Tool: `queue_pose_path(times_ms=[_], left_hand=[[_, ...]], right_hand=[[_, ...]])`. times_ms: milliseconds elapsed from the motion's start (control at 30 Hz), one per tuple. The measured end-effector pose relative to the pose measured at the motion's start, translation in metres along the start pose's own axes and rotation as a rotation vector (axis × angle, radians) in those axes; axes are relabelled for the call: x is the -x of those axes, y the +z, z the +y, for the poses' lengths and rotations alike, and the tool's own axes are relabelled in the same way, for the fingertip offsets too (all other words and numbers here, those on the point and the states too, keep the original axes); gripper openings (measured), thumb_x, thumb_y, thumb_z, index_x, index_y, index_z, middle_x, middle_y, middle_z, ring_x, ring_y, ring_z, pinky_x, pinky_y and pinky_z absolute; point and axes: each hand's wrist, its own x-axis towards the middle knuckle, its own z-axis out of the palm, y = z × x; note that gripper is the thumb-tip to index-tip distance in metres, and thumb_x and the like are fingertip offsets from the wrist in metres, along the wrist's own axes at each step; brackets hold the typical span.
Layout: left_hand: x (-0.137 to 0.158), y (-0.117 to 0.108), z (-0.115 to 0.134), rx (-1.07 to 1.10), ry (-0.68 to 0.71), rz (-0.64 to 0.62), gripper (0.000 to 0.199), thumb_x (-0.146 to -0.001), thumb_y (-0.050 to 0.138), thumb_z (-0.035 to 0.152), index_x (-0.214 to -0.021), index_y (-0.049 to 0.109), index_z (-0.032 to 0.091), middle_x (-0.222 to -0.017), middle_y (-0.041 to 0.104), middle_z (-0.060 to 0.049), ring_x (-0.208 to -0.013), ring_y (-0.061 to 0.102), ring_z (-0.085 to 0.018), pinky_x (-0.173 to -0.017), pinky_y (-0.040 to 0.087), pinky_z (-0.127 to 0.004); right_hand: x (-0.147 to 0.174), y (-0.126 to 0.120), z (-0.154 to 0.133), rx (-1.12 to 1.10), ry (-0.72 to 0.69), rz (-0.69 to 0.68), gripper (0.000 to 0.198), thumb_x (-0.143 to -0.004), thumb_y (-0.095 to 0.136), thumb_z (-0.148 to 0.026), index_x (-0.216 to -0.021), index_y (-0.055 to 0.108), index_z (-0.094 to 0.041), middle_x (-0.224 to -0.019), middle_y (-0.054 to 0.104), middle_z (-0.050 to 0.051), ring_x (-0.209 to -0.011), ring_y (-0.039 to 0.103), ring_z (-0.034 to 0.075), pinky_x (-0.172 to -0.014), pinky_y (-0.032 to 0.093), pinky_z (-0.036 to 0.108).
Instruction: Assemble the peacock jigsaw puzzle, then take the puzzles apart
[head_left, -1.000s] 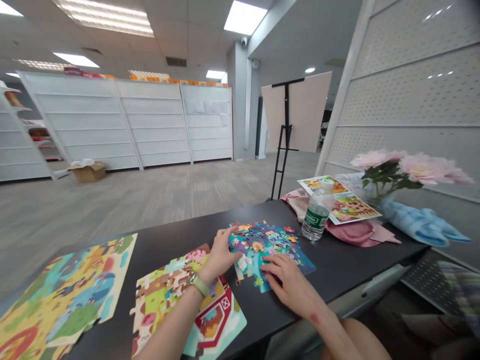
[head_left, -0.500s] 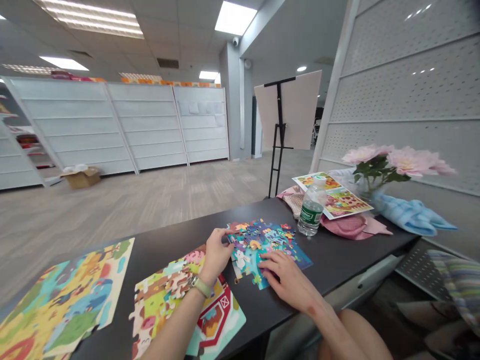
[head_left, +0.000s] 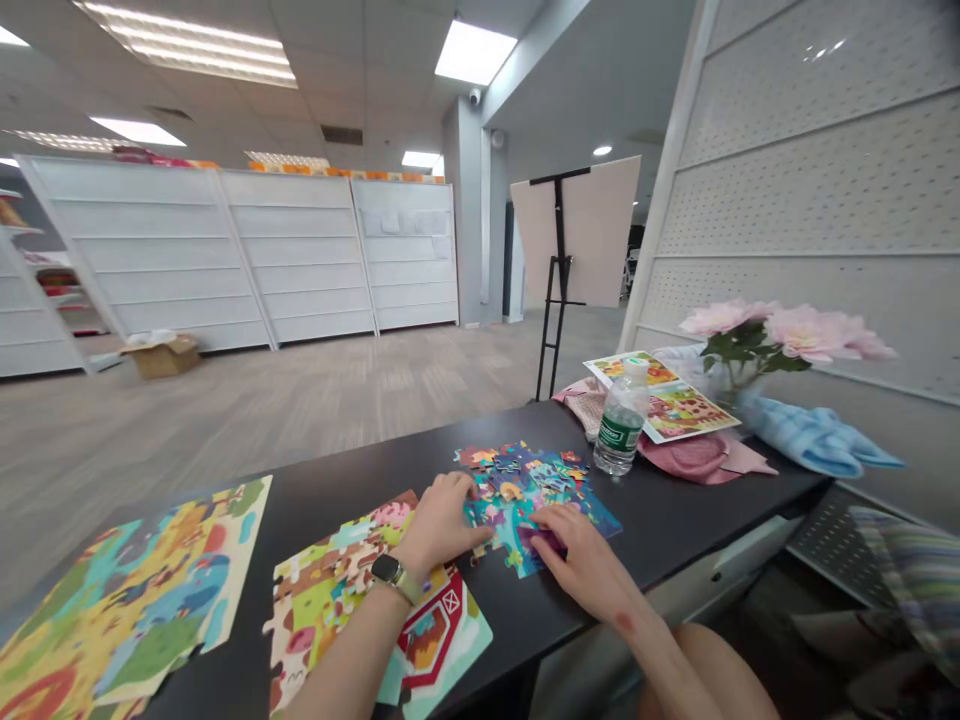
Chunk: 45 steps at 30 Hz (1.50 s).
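Observation:
A blue jigsaw puzzle (head_left: 499,505) lies partly assembled on the black table, with loose pieces heaped on its far part. My left hand (head_left: 442,515), wearing a watch, rests at its left edge; thumb and fingers are apart and nothing shows in them. At the near side, my right hand (head_left: 574,545) pinches a purple puzzle piece (head_left: 534,538) between thumb and fingers, low over the puzzle. Under my left forearm lies a farm-coloured puzzle (head_left: 311,590) with loose pieces on it, partly hidden. Beside it is a puzzle section with a red barn (head_left: 431,640).
A yellow puzzle (head_left: 165,590) lies at the table's left. A water bottle (head_left: 621,420) stands just right of the blue puzzle. Behind it are picture sheets (head_left: 694,410), pink cloth (head_left: 694,457), blue cloth (head_left: 817,435) and pink flowers (head_left: 806,335). An easel (head_left: 559,240) stands beyond.
My left hand has drawn back slightly from the puzzle's upper left and turned, its thumb now stretched out. My right hand has shifted a little right, and a purple piece now shows at its fingertips.

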Motion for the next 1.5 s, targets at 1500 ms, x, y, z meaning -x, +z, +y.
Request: queue_pose_path(times_ms=[1500], left_hand=[[0.006,-0.019,0.015,0.322,-0.020,-0.176,0.044,-0.072,0.071,0.017,-0.115,0.066,0.023,-0.109,0.068,-0.003,-0.103,0.063,-0.023,-0.091,0.049,-0.030]], right_hand=[[-0.006,-0.004,-0.003,0.063,-0.077,-0.048,0.017,-0.094,0.055,-0.024,-0.100,0.071,-0.026,-0.106,0.071,0.004,-0.102,0.063,0.024,-0.099,0.045,0.046]])
